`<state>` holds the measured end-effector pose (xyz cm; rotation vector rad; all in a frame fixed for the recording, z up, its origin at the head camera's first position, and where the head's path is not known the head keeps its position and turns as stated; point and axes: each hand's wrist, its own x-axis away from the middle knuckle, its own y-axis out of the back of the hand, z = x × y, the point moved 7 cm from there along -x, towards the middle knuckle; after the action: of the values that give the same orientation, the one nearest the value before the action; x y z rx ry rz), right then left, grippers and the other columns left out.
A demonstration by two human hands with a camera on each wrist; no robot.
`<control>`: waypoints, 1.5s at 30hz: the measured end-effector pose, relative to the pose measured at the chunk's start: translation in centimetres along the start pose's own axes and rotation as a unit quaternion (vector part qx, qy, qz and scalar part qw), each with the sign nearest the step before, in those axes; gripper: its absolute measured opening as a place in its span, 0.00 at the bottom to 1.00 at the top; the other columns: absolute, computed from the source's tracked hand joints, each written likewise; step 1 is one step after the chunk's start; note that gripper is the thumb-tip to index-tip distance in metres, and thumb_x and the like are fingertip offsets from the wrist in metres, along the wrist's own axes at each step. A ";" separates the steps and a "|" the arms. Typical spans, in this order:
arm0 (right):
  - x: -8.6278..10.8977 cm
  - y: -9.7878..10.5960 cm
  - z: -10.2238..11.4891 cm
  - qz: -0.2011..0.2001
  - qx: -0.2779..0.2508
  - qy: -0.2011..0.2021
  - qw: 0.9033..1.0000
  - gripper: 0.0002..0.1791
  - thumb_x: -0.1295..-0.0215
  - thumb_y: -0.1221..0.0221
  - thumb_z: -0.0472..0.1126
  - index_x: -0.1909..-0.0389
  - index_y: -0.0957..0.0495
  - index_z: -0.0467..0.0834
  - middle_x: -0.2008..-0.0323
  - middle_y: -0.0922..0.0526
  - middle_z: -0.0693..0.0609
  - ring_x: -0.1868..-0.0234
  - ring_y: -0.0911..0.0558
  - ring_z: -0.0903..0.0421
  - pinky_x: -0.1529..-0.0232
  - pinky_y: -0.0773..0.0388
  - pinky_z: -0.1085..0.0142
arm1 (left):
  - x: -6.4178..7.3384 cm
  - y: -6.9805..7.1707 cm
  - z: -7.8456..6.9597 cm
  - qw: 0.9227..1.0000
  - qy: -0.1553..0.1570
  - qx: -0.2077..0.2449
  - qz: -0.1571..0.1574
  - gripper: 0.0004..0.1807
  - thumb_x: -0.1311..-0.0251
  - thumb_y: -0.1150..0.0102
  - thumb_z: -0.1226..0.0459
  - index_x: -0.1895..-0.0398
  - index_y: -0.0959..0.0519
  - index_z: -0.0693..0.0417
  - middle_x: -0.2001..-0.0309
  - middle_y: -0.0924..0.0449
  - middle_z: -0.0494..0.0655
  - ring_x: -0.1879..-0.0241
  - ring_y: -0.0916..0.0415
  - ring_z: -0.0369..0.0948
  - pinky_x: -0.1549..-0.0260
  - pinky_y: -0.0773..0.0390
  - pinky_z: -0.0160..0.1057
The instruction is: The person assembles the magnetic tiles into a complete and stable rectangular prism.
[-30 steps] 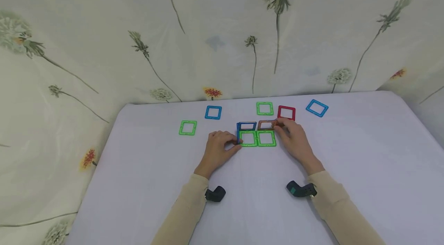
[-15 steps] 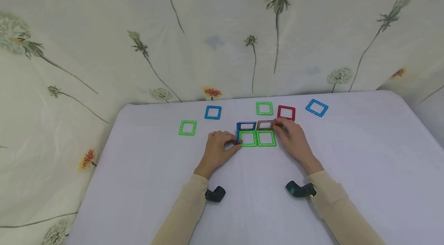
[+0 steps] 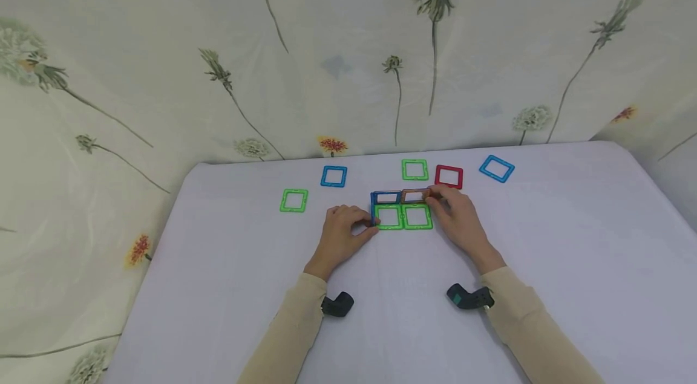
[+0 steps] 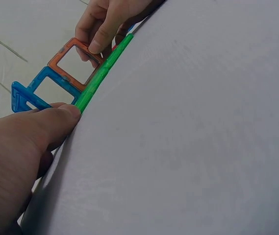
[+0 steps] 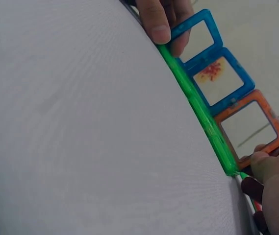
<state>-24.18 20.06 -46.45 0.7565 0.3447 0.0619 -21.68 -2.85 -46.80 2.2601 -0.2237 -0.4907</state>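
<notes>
Two green square magnetic tiles, a left one (image 3: 389,228) and a right one (image 3: 417,228), lie flat side by side. A blue magnetic tile (image 5: 249,84) stands upright along the back of the left one, and another blue magnetic tile (image 3: 373,208) stands along its left side. My left hand (image 3: 342,233) pinches that side tile near its front lower corner, thumb against the green tile's corner. Upright beside the back blue tile is an orange magnetic tile (image 4: 75,43), its edge right at the blue one. My right hand (image 3: 460,218) pinches its right side between thumb and fingers.
Loose tiles lie flat on the white-covered table (image 3: 403,311): a green tile (image 3: 294,210) and a blue tile (image 3: 334,184) at left, another green tile (image 3: 415,178) behind, a red tile (image 3: 449,167) by my right hand, and a blue tile (image 3: 497,178) at far right. Flowered cloth (image 3: 337,100) hangs behind.
The right hand has shifted the orange tile slightly left, and the small gap to the back blue tile has narrowed. The left hand keeps its place on the side tile.
</notes>
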 end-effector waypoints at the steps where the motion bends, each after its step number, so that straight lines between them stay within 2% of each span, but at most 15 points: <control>1: 0.0 0.0 0.0 0.000 0.000 0.001 1.000 0.13 0.35 0.43 0.38 0.50 0.25 0.43 0.55 0.18 0.46 0.51 0.24 0.49 0.44 0.30 0.48 | 0.0 0.0 0.0 1.000 0.000 0.002 0.000 0.08 0.45 0.34 0.56 0.62 0.17 0.41 0.65 0.16 0.33 0.61 0.26 0.33 0.44 0.39 0.44; 11: 0.0 -0.1 -0.2 0.002 0.003 -0.018 1.000 0.13 0.34 0.43 0.39 0.50 0.24 0.44 0.53 0.19 0.47 0.49 0.24 0.49 0.42 0.31 0.47 | 0.0 -0.1 0.2 1.000 0.000 -0.003 -0.001 0.08 0.45 0.34 0.55 0.62 0.17 0.40 0.65 0.16 0.32 0.60 0.27 0.32 0.44 0.38 0.43; 20: 0.0 -0.2 -0.3 0.003 -0.001 -0.015 1.000 0.13 0.34 0.43 0.38 0.49 0.25 0.44 0.53 0.19 0.47 0.48 0.24 0.49 0.41 0.31 0.48 | 0.0 -0.2 0.2 1.000 -0.003 -0.005 -0.002 0.08 0.45 0.34 0.55 0.62 0.17 0.40 0.65 0.17 0.33 0.61 0.27 0.33 0.45 0.38 0.44; 26: -0.1 -0.1 -0.4 0.004 -0.007 -0.014 1.000 0.13 0.32 0.49 0.35 0.48 0.26 0.41 0.50 0.20 0.43 0.46 0.24 0.46 0.42 0.30 0.47 | -0.1 -0.2 0.3 1.000 0.003 -0.010 0.001 0.08 0.45 0.34 0.55 0.62 0.17 0.40 0.65 0.17 0.32 0.61 0.27 0.32 0.44 0.38 0.43; 32: -0.2 0.0 -0.5 0.006 -0.012 -0.017 1.000 0.13 0.31 0.49 0.36 0.47 0.26 0.42 0.51 0.20 0.46 0.46 0.24 0.48 0.41 0.30 0.48 | -0.1 -0.1 0.3 1.000 0.002 -0.005 0.003 0.08 0.45 0.34 0.55 0.62 0.17 0.40 0.65 0.17 0.32 0.61 0.27 0.32 0.45 0.38 0.43; 39: -0.9 0.0 -0.7 0.039 0.009 -0.005 0.999 0.15 0.32 0.48 0.35 0.46 0.27 0.47 0.50 0.23 0.51 0.50 0.26 0.54 0.44 0.28 0.52 | 0.0 -0.1 0.2 1.000 0.003 -0.004 0.004 0.07 0.45 0.34 0.55 0.63 0.17 0.40 0.66 0.17 0.32 0.62 0.27 0.32 0.45 0.38 0.43; 41: -1.2 -0.1 -0.9 0.059 0.019 -0.002 0.998 0.17 0.32 0.47 0.36 0.44 0.28 0.50 0.46 0.25 0.53 0.48 0.26 0.54 0.43 0.29 0.52 | -0.1 -0.1 0.2 1.000 0.004 -0.004 0.006 0.07 0.45 0.34 0.56 0.63 0.17 0.40 0.66 0.17 0.32 0.61 0.27 0.32 0.44 0.38 0.43; 45: -1.9 -0.1 -1.0 0.102 0.034 0.008 0.994 0.22 0.32 0.48 0.38 0.38 0.31 0.52 0.35 0.32 0.52 0.34 0.33 0.49 0.36 0.36 0.47 | -0.1 -0.1 0.2 1.000 0.005 -0.008 0.007 0.07 0.46 0.34 0.56 0.63 0.17 0.40 0.66 0.17 0.32 0.61 0.26 0.32 0.44 0.38 0.43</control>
<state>-26.28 20.32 -46.63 0.8566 0.2843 0.2509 -21.84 -2.88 -46.95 2.2429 -0.2288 -0.4738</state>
